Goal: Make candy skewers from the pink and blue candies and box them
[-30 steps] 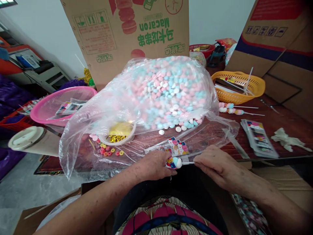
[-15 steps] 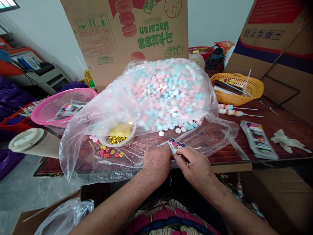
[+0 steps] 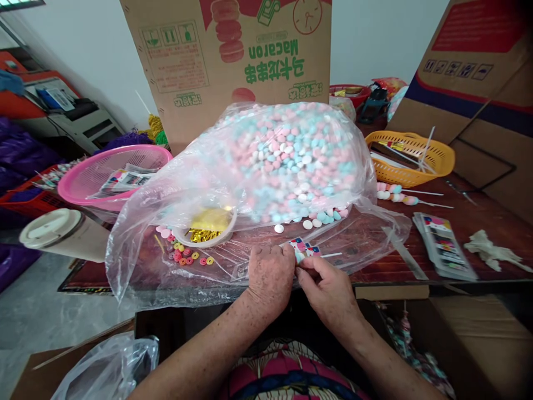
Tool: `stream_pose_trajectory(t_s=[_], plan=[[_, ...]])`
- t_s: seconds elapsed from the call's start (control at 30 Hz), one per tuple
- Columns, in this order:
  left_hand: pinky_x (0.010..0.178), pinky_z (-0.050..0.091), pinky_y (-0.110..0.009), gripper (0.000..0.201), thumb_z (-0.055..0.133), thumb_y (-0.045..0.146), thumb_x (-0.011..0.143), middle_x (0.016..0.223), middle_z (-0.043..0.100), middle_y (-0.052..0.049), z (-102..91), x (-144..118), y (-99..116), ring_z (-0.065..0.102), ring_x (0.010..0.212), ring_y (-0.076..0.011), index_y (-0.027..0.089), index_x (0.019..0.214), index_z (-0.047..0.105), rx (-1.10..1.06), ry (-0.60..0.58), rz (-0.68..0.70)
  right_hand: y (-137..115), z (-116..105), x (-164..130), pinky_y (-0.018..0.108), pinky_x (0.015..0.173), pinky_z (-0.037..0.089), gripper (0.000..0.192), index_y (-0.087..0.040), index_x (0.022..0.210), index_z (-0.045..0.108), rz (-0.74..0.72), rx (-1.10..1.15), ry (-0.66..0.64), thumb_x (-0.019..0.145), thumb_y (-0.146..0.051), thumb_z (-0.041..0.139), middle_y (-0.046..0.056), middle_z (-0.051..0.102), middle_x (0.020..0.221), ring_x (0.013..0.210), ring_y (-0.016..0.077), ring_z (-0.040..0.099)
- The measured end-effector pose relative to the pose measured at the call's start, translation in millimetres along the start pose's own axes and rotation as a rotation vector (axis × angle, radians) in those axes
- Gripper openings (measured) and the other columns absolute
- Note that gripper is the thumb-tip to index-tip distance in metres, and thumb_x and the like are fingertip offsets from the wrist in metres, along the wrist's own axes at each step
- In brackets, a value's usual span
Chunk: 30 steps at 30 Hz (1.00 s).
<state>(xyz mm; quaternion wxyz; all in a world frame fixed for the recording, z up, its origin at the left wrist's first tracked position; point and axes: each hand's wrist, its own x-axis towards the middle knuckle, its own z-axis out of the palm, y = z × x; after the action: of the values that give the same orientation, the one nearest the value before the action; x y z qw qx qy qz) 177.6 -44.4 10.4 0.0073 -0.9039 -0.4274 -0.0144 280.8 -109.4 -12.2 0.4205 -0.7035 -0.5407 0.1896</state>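
Observation:
At the table's front edge, my left hand (image 3: 271, 273) is closed, knuckles up, on the left side of a small printed plastic bag (image 3: 300, 244). My right hand (image 3: 331, 288) pinches the same bag from the right with thumb and fingers. Something pale blue shows between the hands, and a white stick (image 3: 333, 254) juts out to the right; most of what is in the bag is hidden. Behind my hands lies a large clear bag of pink, blue and white candies (image 3: 291, 161), some spilled at its mouth. Small ring candies (image 3: 189, 256) lie to the left.
A tub of gold twist ties (image 3: 204, 234) sits under the clear plastic. On the right are a yellow basket (image 3: 410, 176), candy skewers (image 3: 395, 195), stacked printed bags (image 3: 443, 247) and a crumpled tissue (image 3: 493, 250). On the left stand a pink basket (image 3: 79, 183) and a lidded cup (image 3: 83, 239).
The view has shifted slightly, so things sit a little further right. Both hands stay together at the printed bag, with the right fingers a little more bent around it.

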Motion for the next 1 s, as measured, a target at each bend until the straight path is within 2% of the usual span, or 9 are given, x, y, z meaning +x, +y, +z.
stream_pose_trajectory(t_s=[0.17,0.27,0.43,0.53,0.6,0.67,0.73,0.87,1.0], plan=[[0.074,0.044,-0.039,0.017,0.042,0.016,0.088,0.081,0.067,-0.011,0.8,-2,-1,0.063,0.079,-0.0259,0.014,0.086,0.059,-0.02,-0.022,0.016,-3,-1,2,0.023,0.049,0.035,0.018,-0.02,0.06,0.051,-0.023,0.047,0.026,0.077,-0.024,0.047,-0.004,0.051,0.051,0.049,0.0111,0.045],[0.077,0.043,-0.04,0.017,0.042,0.017,0.087,0.084,0.068,-0.012,-0.3,-2,-3,0.064,0.083,-0.027,0.014,0.089,0.059,-0.083,-0.061,0.016,0,-1,0,0.023,0.049,0.034,0.019,-0.02,0.061,0.048,0.0,0.108,0.058,0.078,-0.027,0.049,-0.005,0.045,0.051,0.049,0.0108,0.04],[0.081,0.044,-0.039,0.017,0.054,0.026,0.08,0.09,0.07,-0.008,1.9,-1,-9,0.064,0.088,-0.0265,0.018,0.094,0.061,-0.212,-0.175,-0.014,6,-7,-6,0.024,0.05,0.04,0.022,-0.019,0.069,0.053,0.139,0.351,0.051,0.083,-0.035,0.053,-0.002,0.052,0.058,0.054,0.0124,0.047],[0.079,0.046,-0.038,0.024,0.053,0.036,0.081,0.092,0.071,-0.007,2.1,-2,-15,0.065,0.088,-0.0264,0.021,0.098,0.061,-0.284,-0.257,-0.059,8,-28,-4,0.026,0.057,0.046,0.018,-0.018,0.087,0.06,0.098,0.276,0.236,0.085,-0.034,0.053,0.003,0.062,0.074,0.063,0.0149,0.055],[0.073,0.047,-0.035,0.028,0.052,0.042,0.082,0.093,0.071,-0.007,-0.9,-2,-18,0.065,0.087,-0.0265,0.022,0.099,0.062,-0.36,-0.304,-0.081,11,-46,1,0.032,0.072,0.049,0.025,-0.018,0.104,0.06,-0.052,0.087,0.358,0.085,-0.033,0.053,0.008,0.065,0.092,0.08,0.0193,0.06],[0.07,0.047,-0.032,0.029,0.054,0.043,0.08,0.091,0.07,-0.006,-6.0,-2,-19,0.064,0.085,-0.026,0.021,0.097,0.062,-0.436,-0.329,-0.07,14,-59,7,0.035,0.079,0.048,0.03,-0.017,0.109,0.06,-0.21,-0.056,0.293,0.084,-0.032,0.052,0.011,0.065,0.1,0.09,0.0221,0.061],[0.07,0.046,-0.031,0.026,0.057,0.041,0.078,0.088,0.068,-0.005,-11.7,-2,-18,0.063,0.083,-0.0246,0.02,0.093,0.063,-0.498,-0.348,-0.028,15,-66,12,0.032,0.074,0.05,0.025,-0.018,0.103,0.062,-0.268,-0.071,0.14,0.086,-0.032,0.049,0.009,0.068,0.091,0.084,0.0208,0.063],[0.066,0.043,-0.026,0.019,0.062,0.035,0.075,0.081,0.065,-0.002,-16.6,-2,-18,0.06,0.077,-0.0197,0.02,0.086,0.063,-0.634,-0.373,0.012,12,-65,14,0.024,0.053,0.043,0.029,-0.02,0.071,0.057,-0.186,0.021,-0.054,0.09,-0.034,0.042,0.0,0.058,0.058,0.054,0.0131,0.054],[0.059,0.039,-0.023,0.02,0.065,0.035,0.072,0.073,0.061,0.002,-10.1,-2,-18,0.056,0.069,-0.015,0.019,0.084,0.063,-0.764,-0.385,0.073,11,-52,12,0.023,0.047,0.036,0.044,-0.021,0.053,0.043,-0.081,0.099,-0.175,0.092,-0.04,0.037,-0.003,0.046,0.047,0.046,0.0105,0.044]])
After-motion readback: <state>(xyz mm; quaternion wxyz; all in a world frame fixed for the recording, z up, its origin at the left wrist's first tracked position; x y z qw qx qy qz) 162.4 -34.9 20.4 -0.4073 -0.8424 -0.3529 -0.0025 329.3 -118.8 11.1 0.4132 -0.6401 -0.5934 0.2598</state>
